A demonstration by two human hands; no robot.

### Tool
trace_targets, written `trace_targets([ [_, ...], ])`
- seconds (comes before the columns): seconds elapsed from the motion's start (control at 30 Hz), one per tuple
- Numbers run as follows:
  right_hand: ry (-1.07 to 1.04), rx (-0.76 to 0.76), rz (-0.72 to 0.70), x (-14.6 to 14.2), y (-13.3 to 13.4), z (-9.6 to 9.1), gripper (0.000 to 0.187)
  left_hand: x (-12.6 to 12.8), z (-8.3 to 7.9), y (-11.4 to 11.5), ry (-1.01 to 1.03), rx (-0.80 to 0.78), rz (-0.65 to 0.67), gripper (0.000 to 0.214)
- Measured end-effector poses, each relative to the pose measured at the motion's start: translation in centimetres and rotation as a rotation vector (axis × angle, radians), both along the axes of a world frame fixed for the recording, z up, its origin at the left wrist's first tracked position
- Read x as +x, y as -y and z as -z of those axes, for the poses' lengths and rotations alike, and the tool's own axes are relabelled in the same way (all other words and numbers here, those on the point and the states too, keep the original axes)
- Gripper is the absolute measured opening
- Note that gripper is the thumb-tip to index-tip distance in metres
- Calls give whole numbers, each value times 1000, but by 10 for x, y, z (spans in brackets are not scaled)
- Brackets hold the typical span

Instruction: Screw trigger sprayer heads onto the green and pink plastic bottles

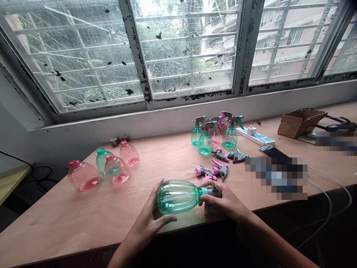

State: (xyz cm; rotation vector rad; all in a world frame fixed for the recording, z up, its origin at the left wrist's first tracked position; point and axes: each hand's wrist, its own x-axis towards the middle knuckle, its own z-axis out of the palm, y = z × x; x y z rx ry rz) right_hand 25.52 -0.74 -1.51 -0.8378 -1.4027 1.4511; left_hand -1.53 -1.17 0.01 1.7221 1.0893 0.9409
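A green see-through spray bottle (178,196) lies on its side in the air over the table's front edge, its base to the left. My left hand (150,217) cups the base end, fingers behind and thumb underneath. My right hand (227,201) is closed round the grey spray head (214,190) and the teal collar at the neck; part of the head is hidden by the fingers. Just beyond lie loose grey-and-pink spray heads (206,172) and a grey-and-teal spray head (237,156).
Left on the table stand headless pink bottles (118,171) and a green one (100,158). Assembled spray bottles (205,143) group near the window. Rightward are a power strip (259,137), a phone (275,154), a cardboard box (298,123) and white cables (331,197).
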Motion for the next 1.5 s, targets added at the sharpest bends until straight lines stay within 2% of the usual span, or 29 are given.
trace_targets([
  [0.3,-7,-47,18,0,-7,5,43,0,12,-3,-61,117,-39,83],
  [0.63,-108,-100,-41,4,-12,5,40,9,10,3,-235,338,-135,81],
  [0.83,-134,-143,-78,7,-14,7,39,9,13,5,-276,455,-118,76],
  [1.03,-76,-176,-24,10,-4,1,40,9,14,5,-283,437,-85,88],
  [1.2,-98,-132,-102,17,10,-12,37,8,10,7,-261,314,-64,89],
  [1.27,-88,-57,-47,21,13,-19,32,6,10,6,-256,279,-36,90],
  [1.37,30,84,117,32,10,-34,31,5,13,5,-258,272,-5,92],
  [1.5,119,299,390,53,-18,-66,39,4,14,5,-265,295,0,83],
])
